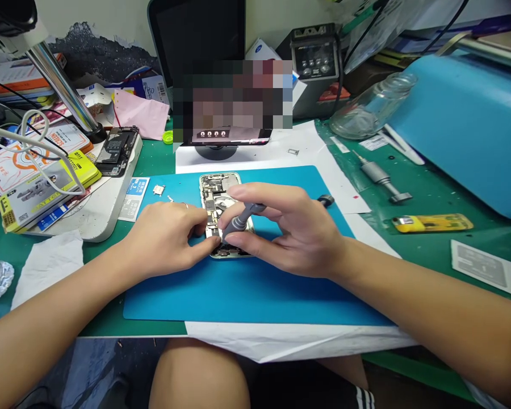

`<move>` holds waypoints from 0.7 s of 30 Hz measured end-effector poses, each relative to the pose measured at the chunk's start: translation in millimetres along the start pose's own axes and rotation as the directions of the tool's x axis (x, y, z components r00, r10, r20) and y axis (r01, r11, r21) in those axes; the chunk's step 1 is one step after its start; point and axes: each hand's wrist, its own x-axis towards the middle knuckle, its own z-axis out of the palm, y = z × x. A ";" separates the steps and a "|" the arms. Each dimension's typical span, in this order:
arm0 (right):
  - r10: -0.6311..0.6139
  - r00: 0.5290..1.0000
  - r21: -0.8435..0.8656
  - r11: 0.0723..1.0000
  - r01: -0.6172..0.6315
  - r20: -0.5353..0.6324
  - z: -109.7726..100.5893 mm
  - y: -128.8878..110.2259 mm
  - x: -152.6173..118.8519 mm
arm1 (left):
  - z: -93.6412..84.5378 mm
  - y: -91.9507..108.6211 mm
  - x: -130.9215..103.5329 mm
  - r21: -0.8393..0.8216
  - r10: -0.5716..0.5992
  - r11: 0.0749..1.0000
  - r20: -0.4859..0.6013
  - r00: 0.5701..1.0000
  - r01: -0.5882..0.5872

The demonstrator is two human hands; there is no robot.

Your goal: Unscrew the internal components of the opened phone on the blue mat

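An opened phone (213, 196) with its inner parts showing lies on the blue mat (174, 295). My right hand (285, 227) is closed around a grey screwdriver (242, 218), its lower end over the lower part of the phone; the tip is hidden. At the phone's left edge rests my left hand (174, 236), fingers curled, thumb touching the frame near the lower left. Whether its fingers pinch the phone's edge or something small is hard to see. Small metal parts (159, 190) lie on the mat to the left of the phone.
A tablet (200, 34) on a stand is behind the mat. Boxes (46, 190) and another opened phone (118, 150) sit at left. To the right are a glass jar (372, 108), a second screwdriver (381, 176), a yellow tool (434, 222) and a blue case (472, 125).
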 end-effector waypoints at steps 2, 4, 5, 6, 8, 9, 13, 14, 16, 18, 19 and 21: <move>-0.005 1.000 -0.003 1.000 0.005 0.001 0.1 -0.1 0.3 | -0.1 0.2 -0.4 0.006 -0.002 1.000 -0.002 1.000 0.002; -0.013 1.000 -0.008 1.000 0.013 0.000 0.3 -0.2 0.3 | -0.1 0.6 -0.5 0.009 -0.004 1.000 0.001 1.000 0.004; -0.017 1.000 -0.008 1.000 0.017 -0.001 0.5 -0.2 0.3 | 0.0 0.9 -0.4 0.008 -0.006 1.000 0.003 1.000 0.006; -0.020 1.000 -0.007 1.000 0.020 -0.001 0.7 -0.2 0.2 | 0.1 1.1 -0.3 0.006 -0.007 1.000 0.005 1.000 0.007; -0.019 1.000 -0.004 1.000 0.019 -0.004 1.0 -0.3 0.1 | 0.4 1.4 -0.1 0.002 -0.007 1.000 0.006 1.000 0.007; -0.012 1.000 0.000 1.000 0.012 -0.003 1.0 -0.3 0.2 | 0.4 1.4 0.0 0.000 -0.007 1.000 0.005 1.000 0.007; 0.010 1.000 0.018 1.000 -0.010 -0.007 0.7 -1.5 1.9 | 0.3 0.5 -0.2 0.002 0.006 1.000 -0.001 1.000 -0.006; 0.013 1.000 0.023 1.000 -0.012 -0.017 0.6 -2.0 2.8 | 0.2 0.2 -0.2 0.004 0.010 1.000 -0.003 1.000 -0.010; 0.025 0.999 0.041 0.999 -0.023 -0.041 0.2 -3.3 4.7 | 0.0 -0.4 -0.3 0.006 0.020 1.000 -0.007 1.000 -0.020; 0.052 0.996 0.059 0.997 -0.048 -0.068 -0.6 -4.6 6.6 | -0.5 -0.6 -0.3 0.007 0.027 1.000 -0.012 1.000 -0.027; 0.072 0.994 0.064 0.996 -0.066 -0.083 -1.1 -5.2 7.4 | -0.8 -0.5 -0.4 0.007 0.030 1.000 -0.016 0.999 -0.030; 0.125 0.985 0.078 0.990 -0.116 -0.117 -2.3 -6.5 8.9 | -1.8 0.1 -0.7 -0.002 0.038 0.999 -0.033 0.999 -0.038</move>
